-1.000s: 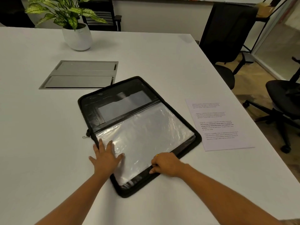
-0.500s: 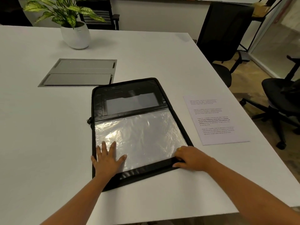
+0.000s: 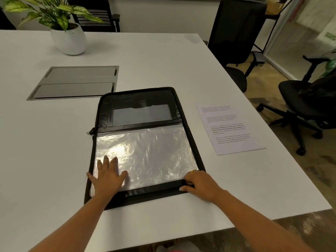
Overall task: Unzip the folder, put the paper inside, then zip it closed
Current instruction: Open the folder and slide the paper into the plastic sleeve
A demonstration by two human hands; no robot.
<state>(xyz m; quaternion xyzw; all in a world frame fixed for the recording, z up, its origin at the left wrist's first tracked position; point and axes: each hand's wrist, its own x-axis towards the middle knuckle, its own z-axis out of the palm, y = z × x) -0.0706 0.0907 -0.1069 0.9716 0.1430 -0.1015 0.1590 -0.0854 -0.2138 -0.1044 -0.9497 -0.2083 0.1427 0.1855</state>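
A black zip folder (image 3: 140,99) lies open flat on the white table, its clear plastic sleeves (image 3: 149,151) facing up. The zip pull (image 3: 89,132) sticks out at the folder's left edge. My left hand (image 3: 107,176) rests flat, fingers spread, on the near left of the plastic. My right hand (image 3: 199,184) grips the folder's near right corner, fingers curled over the black edge. A printed sheet of paper (image 3: 230,127) lies on the table to the right of the folder, apart from it.
A potted plant in a white pot (image 3: 70,40) stands at the back left. A grey cable hatch (image 3: 76,81) is set into the table (image 3: 45,151) behind the folder. Black office chairs (image 3: 300,99) stand beyond the table's right edge.
The folder has been turned clockwise and now lies square to me. My right hand slid along the near edge to the right corner; my left hand stayed on the plastic.
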